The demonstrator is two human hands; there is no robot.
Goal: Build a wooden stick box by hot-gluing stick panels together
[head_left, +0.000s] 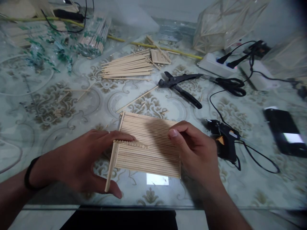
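A flat panel of thin wooden sticks (148, 163) lies near the table's front edge, its sticks laid side by side. Along its left part runs a row of round stick ends (130, 143), and a thicker-looking stick piece (111, 169) slants down from that row. My left hand (79, 163) grips this left part, index finger along the row and thumb below by the slanting piece. Over the panel's right side, my right hand (196, 150) has thumb and forefinger pinched together. Whatever may be between those fingertips is hidden.
Black cutting pliers (179, 84) lie behind the panel, near a pile of loose sticks (128, 65). To the right are a corded glue gun (225, 140), a phone (285, 131) and a white power strip (217, 65). Wrapped stick bundles (94, 36) stand back left.
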